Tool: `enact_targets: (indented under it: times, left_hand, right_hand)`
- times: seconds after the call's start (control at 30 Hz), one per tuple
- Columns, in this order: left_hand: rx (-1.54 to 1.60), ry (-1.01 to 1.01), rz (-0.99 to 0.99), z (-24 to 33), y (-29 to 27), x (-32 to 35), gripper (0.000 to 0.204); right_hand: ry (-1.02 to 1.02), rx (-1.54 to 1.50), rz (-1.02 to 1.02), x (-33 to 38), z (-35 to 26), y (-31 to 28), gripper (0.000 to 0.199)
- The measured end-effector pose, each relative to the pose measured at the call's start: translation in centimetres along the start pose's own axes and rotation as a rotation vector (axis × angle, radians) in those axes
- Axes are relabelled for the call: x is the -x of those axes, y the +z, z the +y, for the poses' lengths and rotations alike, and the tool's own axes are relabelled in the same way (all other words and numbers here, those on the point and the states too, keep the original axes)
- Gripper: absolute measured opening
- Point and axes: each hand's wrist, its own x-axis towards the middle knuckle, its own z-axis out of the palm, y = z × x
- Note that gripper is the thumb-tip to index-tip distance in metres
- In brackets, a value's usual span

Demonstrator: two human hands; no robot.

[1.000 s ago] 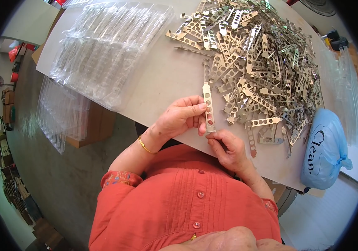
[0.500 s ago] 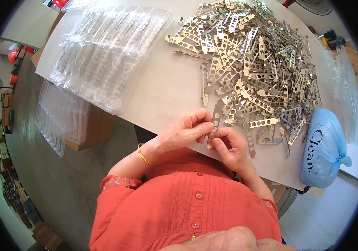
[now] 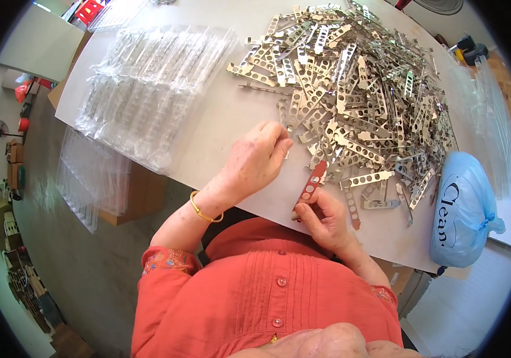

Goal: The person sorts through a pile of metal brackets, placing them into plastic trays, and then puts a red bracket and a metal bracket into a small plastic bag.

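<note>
My right hand (image 3: 322, 218) holds a perforated metal strip (image 3: 311, 182) by its lower end at the table's near edge; the strip points up and away, with several round holes along it. My left hand (image 3: 258, 156) has reached forward to the near left edge of a big heap of similar metal strips (image 3: 363, 101), its fingers curled and touching a strip there. Whether it has gripped one is hidden by the fingers. A gold bangle sits on the left wrist.
A white table (image 3: 231, 113) bears the heap. Stacks of clear plastic trays (image 3: 154, 83) lie at the left, with more on a lower stand (image 3: 88, 179). A light blue plastic bag (image 3: 461, 209) rests at the right. Clear bags lie at the far right.
Both hands were together on one strip at the table edge. Now the left hand has let go and reached forward to the heap; the right hand keeps the strip.
</note>
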Motion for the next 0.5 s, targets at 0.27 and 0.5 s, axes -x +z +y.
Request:
enact_targets:
  times: [0.27, 0.5]
  left_hand:
    - [-0.175, -0.064, -0.006, -2.1, 1.6, -4.4, 0.022]
    - [-0.177, -0.157, 0.004, -2.4, 2.7, -5.8, 0.023]
  right_hand:
    - [-0.066, 0.082, 0.011, 0.0, 0.0, 0.1, 0.006]
    - [-0.053, 0.13, 0.009, 0.0, 0.1, 0.0, 0.007]
